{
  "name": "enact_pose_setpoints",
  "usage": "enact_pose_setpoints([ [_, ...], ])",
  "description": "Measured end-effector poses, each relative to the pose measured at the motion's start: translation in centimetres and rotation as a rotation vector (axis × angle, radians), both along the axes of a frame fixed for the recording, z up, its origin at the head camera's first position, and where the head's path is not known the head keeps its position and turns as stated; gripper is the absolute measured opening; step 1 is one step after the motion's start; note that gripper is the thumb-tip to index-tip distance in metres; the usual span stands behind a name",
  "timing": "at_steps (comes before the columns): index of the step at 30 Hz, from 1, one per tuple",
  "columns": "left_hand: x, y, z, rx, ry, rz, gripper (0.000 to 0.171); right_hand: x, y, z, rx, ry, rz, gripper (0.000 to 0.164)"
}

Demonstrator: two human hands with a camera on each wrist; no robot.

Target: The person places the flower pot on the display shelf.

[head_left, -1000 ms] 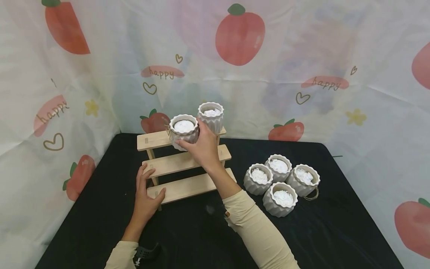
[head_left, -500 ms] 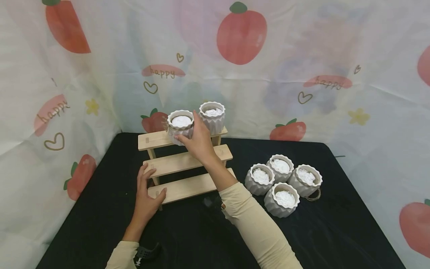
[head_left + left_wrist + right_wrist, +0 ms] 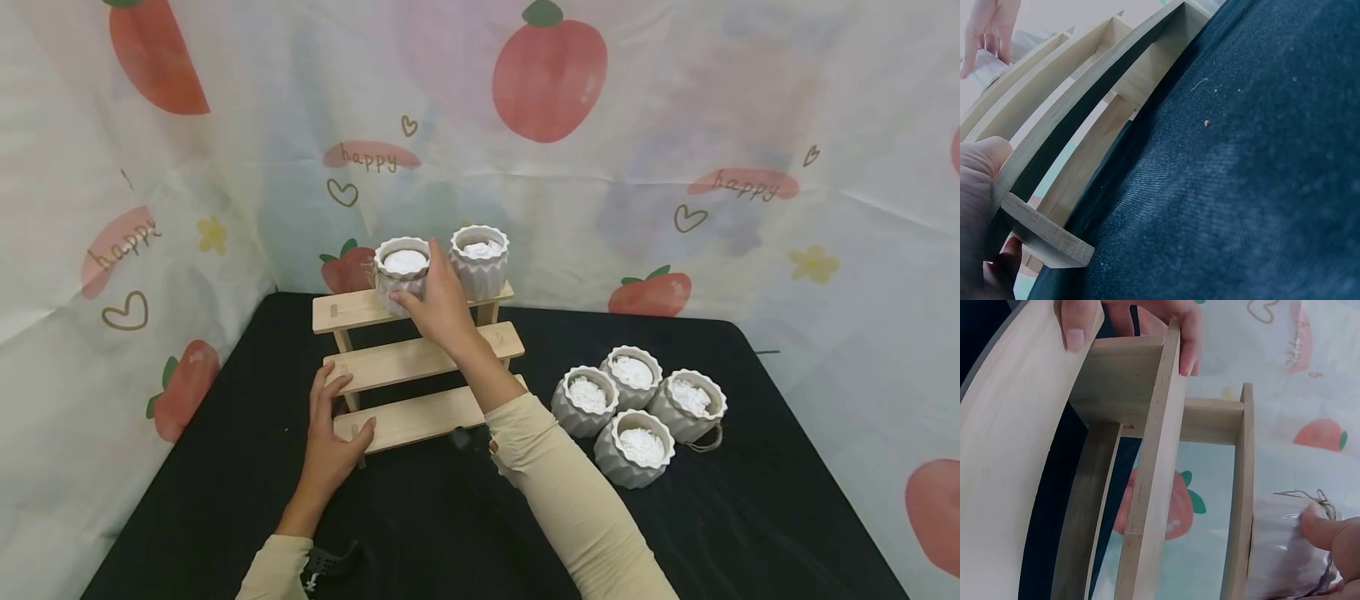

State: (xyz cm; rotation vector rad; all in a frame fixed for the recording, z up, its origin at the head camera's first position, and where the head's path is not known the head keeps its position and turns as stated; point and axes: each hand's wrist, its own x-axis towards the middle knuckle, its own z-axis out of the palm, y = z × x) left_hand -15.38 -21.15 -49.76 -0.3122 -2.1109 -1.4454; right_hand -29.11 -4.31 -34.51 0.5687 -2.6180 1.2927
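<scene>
Head: pot [image 3: 396, 284] seemingly within right hand [image 3: 441, 305]

Right of the wooden stand [image 3: 397, 363], the rear pot [image 3: 632, 371] has its lower wall hidden by neighbouring pots [image 3: 585, 402]. At the stand's top shelf, the right hand [image 3: 442, 304] covers the right side of the held pot [image 3: 392, 287], whose white filling [image 3: 405, 261] is too indistinct to identify. The right sleeve [image 3: 577, 500], cut off by the head view's bottom edge, runs from in front of the stand. A smudge [image 3: 460, 439] before the stand is too blurred to name. At the stand's left end, the left wrist view crops the left hand [image 3: 975, 206].
</scene>
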Motion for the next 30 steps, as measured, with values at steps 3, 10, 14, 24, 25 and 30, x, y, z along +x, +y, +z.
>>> enact_pose_setpoints([
  [3, -0.07, -0.03, 0.06, 0.003, 0.003, -0.003, 0.073, -0.19, -0.12, 0.21, 0.005, -0.013, 0.004, 0.097],
  [10, -0.06, -0.03, 0.11, -0.009, 0.002, 0.007, 0.072, -0.39, -0.27, 0.52, 0.022, -0.029, 0.001, 0.096],
  [14, 0.06, -0.06, 0.1, -0.005, -0.009, 0.009, 0.072, -0.43, -0.36, 0.43, 0.019, -0.037, 0.002, 0.096],
  [24, 0.33, -0.08, 0.17, -0.001, -0.017, 0.013, 0.073, -0.34, -0.35, -0.12, -0.022, -0.02, 0.018, 0.097],
  [25, 0.35, -0.07, 0.25, -0.003, -0.017, 0.014, 0.073, -0.33, -0.34, -0.12, -0.021, -0.019, 0.018, 0.097],
  [30, 0.32, -0.01, 0.49, -0.006, -0.004, 0.015, 0.072, -0.3, -0.28, -0.12, -0.015, 0.0, 0.018, 0.096],
])
